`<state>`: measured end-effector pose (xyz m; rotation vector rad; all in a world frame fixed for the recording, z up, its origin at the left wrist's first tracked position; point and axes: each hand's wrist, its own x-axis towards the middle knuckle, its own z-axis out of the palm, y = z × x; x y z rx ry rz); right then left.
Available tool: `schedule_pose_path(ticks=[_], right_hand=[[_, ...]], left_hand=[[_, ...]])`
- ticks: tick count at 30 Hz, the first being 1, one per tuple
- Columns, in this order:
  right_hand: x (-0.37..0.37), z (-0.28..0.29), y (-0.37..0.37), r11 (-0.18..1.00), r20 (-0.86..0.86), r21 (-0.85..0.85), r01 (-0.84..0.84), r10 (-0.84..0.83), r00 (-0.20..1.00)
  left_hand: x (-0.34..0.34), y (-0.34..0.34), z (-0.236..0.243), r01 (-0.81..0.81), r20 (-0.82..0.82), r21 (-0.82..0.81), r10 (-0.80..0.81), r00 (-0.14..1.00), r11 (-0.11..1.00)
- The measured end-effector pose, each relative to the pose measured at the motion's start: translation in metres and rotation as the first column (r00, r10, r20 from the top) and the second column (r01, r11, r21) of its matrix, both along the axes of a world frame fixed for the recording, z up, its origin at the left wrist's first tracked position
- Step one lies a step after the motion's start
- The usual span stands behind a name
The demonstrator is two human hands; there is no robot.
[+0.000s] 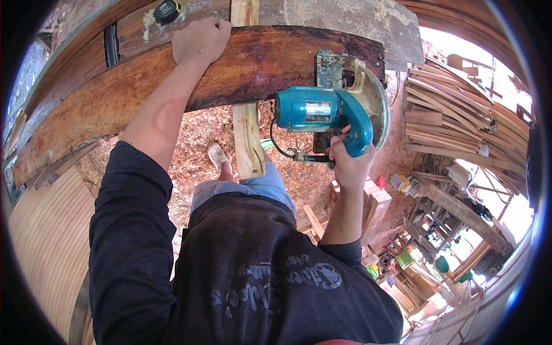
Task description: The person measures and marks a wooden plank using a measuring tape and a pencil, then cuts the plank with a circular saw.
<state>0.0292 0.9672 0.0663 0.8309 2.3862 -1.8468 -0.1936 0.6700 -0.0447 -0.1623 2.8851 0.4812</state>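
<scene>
A long reddish-brown wooden plank [247, 66], dark along its edges, lies across the work surface in front of me. My left hand [201, 43] rests on its far side, fingers curled closed over the edge. At the plank's right end sits a teal circular saw [307, 109], its metal base plate on the wood and its pale guard to the right. The fingers of my right hand [352, 164] wrap round the saw's rear handle. The blade is hidden beneath the guard. A dark cord loops below the motor.
A black-and-yellow tape measure [167, 11] lies beyond the plank. A pale timber bar [247, 141] runs under it toward my legs. Wood shavings [187, 129] cover the floor. Stacked boards [448, 115] stand at right; a ribbed wooden panel [52, 230] is at lower left.
</scene>
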Motion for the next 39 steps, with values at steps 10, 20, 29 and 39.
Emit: schedule_pose_path(ticks=[10, 20, 29, 39], right_hand=[[-0.0050, 0.0060, -0.0021, 1.000, 0.021, -0.018, 0.001, 0.000, 1.000], [-0.0040, 0.0000, 0.0017, 1.000, 0.002, 0.006, -0.023, 0.023, 1.000], [-0.0062, 0.0025, -0.0014, 1.000, -0.008, -0.022, -0.005, 0.005, 1.000], [-0.0091, 0.0026, -0.0016, 1.000, 0.003, -0.004, -0.013, 0.013, 1.000]], left_hand=[[0.0014, 0.0020, 0.0006, 0.001, -0.007, -0.006, -0.001, 1.000, 1.000], [0.0032, 0.0017, -0.0025, -0.014, -0.038, 0.009, 0.014, 0.999, 1.000], [0.0031, 0.0023, -0.0037, -0.001, -0.042, -0.002, 0.001, 0.999, 1.000], [0.0020, 0.0002, -0.0021, 0.010, -0.006, -0.005, -0.010, 1.000, 1.000]])
